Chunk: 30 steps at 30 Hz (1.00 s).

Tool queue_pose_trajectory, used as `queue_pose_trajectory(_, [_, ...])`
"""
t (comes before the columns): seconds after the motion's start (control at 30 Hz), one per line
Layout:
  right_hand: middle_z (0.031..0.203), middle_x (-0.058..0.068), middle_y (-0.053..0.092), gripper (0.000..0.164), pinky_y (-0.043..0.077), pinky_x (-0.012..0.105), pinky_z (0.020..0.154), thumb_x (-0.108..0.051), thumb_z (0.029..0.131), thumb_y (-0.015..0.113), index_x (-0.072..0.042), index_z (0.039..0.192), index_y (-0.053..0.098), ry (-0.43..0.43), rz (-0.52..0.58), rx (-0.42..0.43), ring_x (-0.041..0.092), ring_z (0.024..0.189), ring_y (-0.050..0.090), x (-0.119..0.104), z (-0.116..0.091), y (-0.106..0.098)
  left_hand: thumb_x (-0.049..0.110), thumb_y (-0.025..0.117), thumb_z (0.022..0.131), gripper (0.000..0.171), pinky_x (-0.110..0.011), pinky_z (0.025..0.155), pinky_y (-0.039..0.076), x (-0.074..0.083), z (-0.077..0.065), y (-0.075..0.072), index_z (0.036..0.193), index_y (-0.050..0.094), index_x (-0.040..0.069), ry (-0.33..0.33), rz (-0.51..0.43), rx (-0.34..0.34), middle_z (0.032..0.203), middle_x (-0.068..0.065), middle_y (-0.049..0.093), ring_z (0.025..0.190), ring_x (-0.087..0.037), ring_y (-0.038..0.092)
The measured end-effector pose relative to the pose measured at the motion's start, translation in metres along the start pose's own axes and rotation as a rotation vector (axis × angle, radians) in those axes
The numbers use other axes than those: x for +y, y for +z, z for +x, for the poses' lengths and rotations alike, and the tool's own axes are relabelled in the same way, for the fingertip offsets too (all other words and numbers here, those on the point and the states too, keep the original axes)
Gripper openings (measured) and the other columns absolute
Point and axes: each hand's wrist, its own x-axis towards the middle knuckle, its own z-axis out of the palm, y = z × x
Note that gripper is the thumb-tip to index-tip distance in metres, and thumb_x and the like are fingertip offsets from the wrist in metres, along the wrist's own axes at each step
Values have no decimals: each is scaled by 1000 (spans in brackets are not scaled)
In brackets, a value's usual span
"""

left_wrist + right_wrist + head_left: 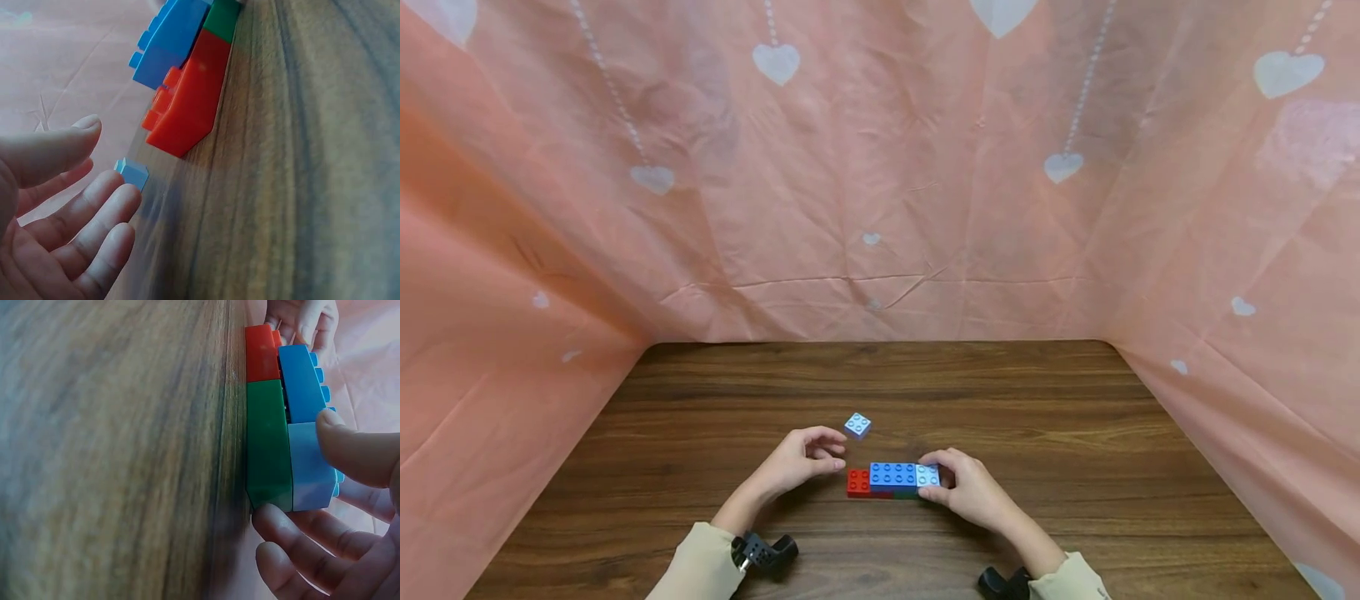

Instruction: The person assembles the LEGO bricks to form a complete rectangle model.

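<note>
A red brick (858,482) and a green brick (269,444) lie end to end on the table. Across their tops sits a long blue brick (892,473), leaving the red one's left studs bare. My right hand (973,492) pinches the light blue brick (310,465) at the right end, on top of the green one, with thumb on the near side and fingers around the far end. To the left, my left hand (801,458) holds nothing, its fingers loosely bent beside the red brick. Beyond its fingertips lies a loose light blue brick (857,423) with studs up.
The brown wood-grain table (1000,392) is bordered by a pink curtain (880,167) with white hearts at the back and both sides. Each wrist wears a black camera mount (763,552) below a beige sleeve (700,567).
</note>
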Motion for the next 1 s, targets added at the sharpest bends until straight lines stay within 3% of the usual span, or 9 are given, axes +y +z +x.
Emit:
queue_pose_trajectory(0.1, [79, -3, 52, 29, 38, 24, 56, -19, 78, 75, -10, 104, 65, 0, 16, 10, 10, 66, 46, 0, -1, 0, 12, 72, 81, 38, -27, 65, 50, 1, 5, -2, 113, 60, -5, 13, 5, 17, 104, -22, 63, 82, -20, 61])
queue_pose_trajectory(0.27, [80, -2, 54, 28, 40, 23, 57, -16, 78, 75, -8, 103, 65, 0, 25, 36, 7, 66, 47, -1, -3, -1, 11, 73, 80, 35, -25, 65, 48, 1, 15, -4, 109, 61, -4, 47, 101, 67, 102, -19, 63, 80, -19, 61])
queue_pose_trajectory(0.53, [80, -3, 54, 24, 40, 23, 57, -19, 81, 73, -10, 103, 66, 34, 42, 42, 9, 68, 47, 0, -5, -1, 13, 74, 79, 32, -30, 70, 48, 2, 33, -1, 107, 63, 0, 29, 219, 137, 102, -11, 65, 82, -18, 60])
queue_pose_trajectory(0.73, [79, -4, 53, 24, 40, 23, 56, -21, 81, 73, -11, 101, 67, 44, 41, 56, 9, 66, 47, 2, -5, 0, 14, 76, 77, 34, -40, 79, 47, 6, 44, 3, 106, 64, 2, 38, 311, 162, 103, -11, 63, 92, -26, 59])
queue_pose_trajectory(1.0, [78, -4, 53, 24, 39, 23, 55, -22, 80, 73, -12, 102, 67, 36, 35, 55, 8, 65, 46, 3, -5, 1, 11, 79, 73, 44, -41, 80, 46, 2, 53, 6, 112, 62, 3, 39, 395, 164, 105, -11, 60, 93, -24, 57])
